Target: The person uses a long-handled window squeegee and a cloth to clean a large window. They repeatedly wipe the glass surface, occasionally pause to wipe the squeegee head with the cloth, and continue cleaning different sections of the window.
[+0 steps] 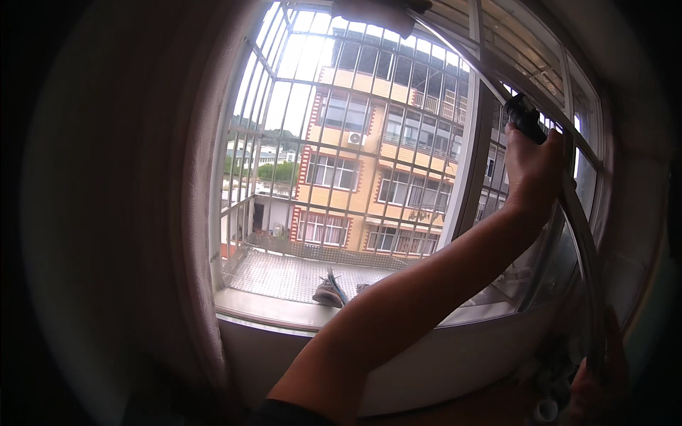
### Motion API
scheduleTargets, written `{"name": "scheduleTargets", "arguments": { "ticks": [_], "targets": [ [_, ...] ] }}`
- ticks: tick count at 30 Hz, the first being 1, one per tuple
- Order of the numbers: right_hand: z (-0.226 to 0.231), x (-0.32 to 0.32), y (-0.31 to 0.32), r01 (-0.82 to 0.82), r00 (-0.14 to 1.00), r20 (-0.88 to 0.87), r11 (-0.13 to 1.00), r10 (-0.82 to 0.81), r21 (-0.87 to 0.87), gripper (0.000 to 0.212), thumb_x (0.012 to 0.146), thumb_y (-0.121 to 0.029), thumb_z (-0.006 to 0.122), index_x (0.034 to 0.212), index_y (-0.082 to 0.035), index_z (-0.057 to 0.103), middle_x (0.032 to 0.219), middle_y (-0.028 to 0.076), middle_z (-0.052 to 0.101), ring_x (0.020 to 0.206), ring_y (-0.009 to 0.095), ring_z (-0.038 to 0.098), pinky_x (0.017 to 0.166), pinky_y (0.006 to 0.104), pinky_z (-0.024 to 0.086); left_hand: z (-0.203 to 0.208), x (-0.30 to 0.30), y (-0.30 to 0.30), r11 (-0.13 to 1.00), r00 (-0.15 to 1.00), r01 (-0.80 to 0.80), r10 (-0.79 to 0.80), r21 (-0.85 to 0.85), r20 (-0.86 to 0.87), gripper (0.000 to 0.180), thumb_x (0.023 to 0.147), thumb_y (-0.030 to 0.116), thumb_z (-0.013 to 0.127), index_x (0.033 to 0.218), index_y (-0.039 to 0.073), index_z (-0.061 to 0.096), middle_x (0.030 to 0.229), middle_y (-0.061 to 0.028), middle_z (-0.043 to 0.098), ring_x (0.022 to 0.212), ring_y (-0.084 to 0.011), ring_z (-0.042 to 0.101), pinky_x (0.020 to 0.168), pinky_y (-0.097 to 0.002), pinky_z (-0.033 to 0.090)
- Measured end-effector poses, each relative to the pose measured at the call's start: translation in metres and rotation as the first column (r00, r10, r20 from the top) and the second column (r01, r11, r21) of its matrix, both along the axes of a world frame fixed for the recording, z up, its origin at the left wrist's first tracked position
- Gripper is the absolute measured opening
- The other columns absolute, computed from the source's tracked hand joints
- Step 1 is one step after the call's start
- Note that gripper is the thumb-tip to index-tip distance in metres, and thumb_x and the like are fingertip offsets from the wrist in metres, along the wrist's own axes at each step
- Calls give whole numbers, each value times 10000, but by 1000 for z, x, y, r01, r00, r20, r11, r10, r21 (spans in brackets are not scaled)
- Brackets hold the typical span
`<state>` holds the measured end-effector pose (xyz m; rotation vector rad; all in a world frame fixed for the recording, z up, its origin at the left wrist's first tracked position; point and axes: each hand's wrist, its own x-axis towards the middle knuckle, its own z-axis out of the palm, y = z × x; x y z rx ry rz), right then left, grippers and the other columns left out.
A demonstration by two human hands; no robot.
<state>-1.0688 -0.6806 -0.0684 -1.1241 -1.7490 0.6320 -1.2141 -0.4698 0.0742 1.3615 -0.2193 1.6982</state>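
A long pole (465, 55) with a silver shaft slants across the upper window. Its upper end meets a brownish-pink piece (376, 15) cut off by the top edge; I cannot make out what that is. My left hand (534, 167) is raised at the right, closed around the pole near its black joint (524, 117). Below that hand, a grey length (584, 259) of the pole runs down, looking curved near the picture's rim. Low at the right, in shadow, my right hand (595, 390) closes around this lower part.
A sliding window (465, 170) stands ahead, with metal security bars (284, 174) outside. A shoe (329, 292) rests on the perforated outer ledge (273, 273). The white sill (270, 321) runs beneath. At the left is a wall (202, 213); a white round thing (545, 410) lies low at the right.
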Motion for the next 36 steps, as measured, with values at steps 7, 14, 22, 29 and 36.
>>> {"name": "scheduleTargets", "arguments": {
  "ticks": [7,14,22,29,36],
  "targets": [
    [5,-48,18,-126,992,28,992,125,24,729,902,-111,507,1441,-139,17,752,25,460,424,48,416,353,206,364,1,-73,-11,987,993,-109,102,-116,-66,254,774,54,552,977,1,408,742,-80,473,610,-155,502,526,-308,436],
    [19,-111,60,-294,945,157,955,286,29,796,874,-76,548,1442,-190,3,658,42,509,439,76,469,383,234,419,-3,-171,-11,961,963,-271,271,-61,-7,241,791,159,555,893,-26,440,726,-101,468,570,-219,562,536,-348,475],
    [-7,-163,92,-507,862,-65,854,503,-115,896,852,-114,604,1432,-213,-72,708,85,556,556,120,574,463,278,497,-12,-239,-7,921,920,-388,384,-31,-81,208,797,135,562,911,-9,465,718,-77,477,508,-193,524,492,-306,473],
    [-39,-181,123,-895,270,-693,439,669,75,764,888,-21,451,1440,-294,-1,796,90,447,434,76,342,378,240,302,-6,-243,5,886,875,-461,443,-54,-194,177,804,112,535,910,8,439,702,-75,463,495,-206,515,479,-323,477],
    [-53,-202,123,-773,490,-603,633,630,33,772,864,43,439,1445,-264,36,783,65,468,411,69,340,357,225,286,-8,-252,16,887,863,-461,438,-36,-252,170,800,120,530,918,33,444,677,-60,468,458,-188,514,456,-334,473]
  ]
}}
